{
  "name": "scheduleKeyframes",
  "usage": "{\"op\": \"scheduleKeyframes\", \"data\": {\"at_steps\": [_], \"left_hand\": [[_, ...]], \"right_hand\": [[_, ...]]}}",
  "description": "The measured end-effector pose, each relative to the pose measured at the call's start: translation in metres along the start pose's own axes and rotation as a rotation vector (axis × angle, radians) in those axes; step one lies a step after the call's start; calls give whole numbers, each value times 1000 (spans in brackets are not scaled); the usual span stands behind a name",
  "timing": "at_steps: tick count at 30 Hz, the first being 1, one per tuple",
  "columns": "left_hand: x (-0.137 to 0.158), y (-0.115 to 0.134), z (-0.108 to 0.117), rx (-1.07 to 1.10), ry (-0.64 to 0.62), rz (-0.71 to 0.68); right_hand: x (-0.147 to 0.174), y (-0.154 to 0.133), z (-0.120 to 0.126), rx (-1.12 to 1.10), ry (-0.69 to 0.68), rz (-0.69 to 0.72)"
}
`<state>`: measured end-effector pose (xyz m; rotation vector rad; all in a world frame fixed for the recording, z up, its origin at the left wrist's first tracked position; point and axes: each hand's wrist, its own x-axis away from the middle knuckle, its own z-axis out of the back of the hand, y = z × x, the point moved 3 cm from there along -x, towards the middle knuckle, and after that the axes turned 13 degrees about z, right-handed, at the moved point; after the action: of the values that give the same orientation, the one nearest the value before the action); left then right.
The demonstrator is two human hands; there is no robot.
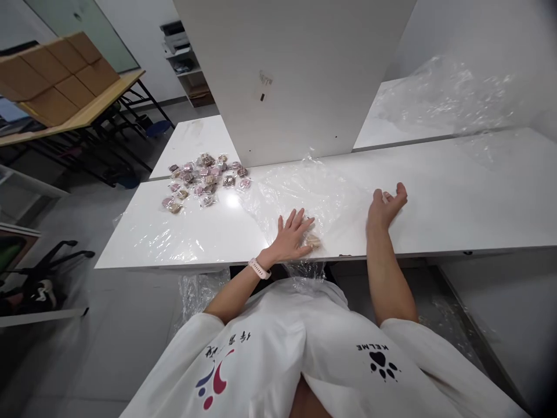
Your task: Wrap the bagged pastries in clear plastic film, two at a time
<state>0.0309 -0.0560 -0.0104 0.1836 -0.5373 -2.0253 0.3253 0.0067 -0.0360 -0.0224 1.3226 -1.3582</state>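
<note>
My left hand [292, 237] lies flat with spread fingers on a crinkled clear plastic sheet [300, 188], near the table's front edge. Right beside its fingers, a small beige piece [313, 241] shows through the plastic; its kind cannot be made out. Off to the right, my right hand [388, 204] is held over the white table [452, 197], its fingers half curled and apart, with nothing visible between them. Left of the sheet lies a loose pile of small clear-wrapped pieces [206, 177], pink, brown and beige.
A white panel [300, 75] stands upright across the table. More clear plastic film [452, 98] is heaped behind at the right, and some hangs below the front edge [202, 293]. Cardboard boxes [56, 78] stand on a wooden table at the far left.
</note>
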Motion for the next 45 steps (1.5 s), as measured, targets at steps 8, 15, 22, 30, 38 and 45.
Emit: {"op": "scheduleKeyframes", "data": {"at_steps": [8, 15, 22, 30, 38, 45], "left_hand": [[87, -49, 23, -103, -129, -95], [81, -35, 22, 104, 173, -58], [16, -47, 57, 240, 201, 377], [11, -26, 36, 46, 520, 91], [2, -24, 12, 128, 63, -129], [-6, -36, 25, 313, 151, 13]], "right_hand": [[161, -118, 53, 145, -302, 504], [161, -146, 23, 169, -545, 553], [42, -121, -37, -175, -793, 58], [38, -91, -76, -56, -675, 11], [48, -124, -39, 60, -539, 334], [68, -113, -38, -119, -860, 349]]}}
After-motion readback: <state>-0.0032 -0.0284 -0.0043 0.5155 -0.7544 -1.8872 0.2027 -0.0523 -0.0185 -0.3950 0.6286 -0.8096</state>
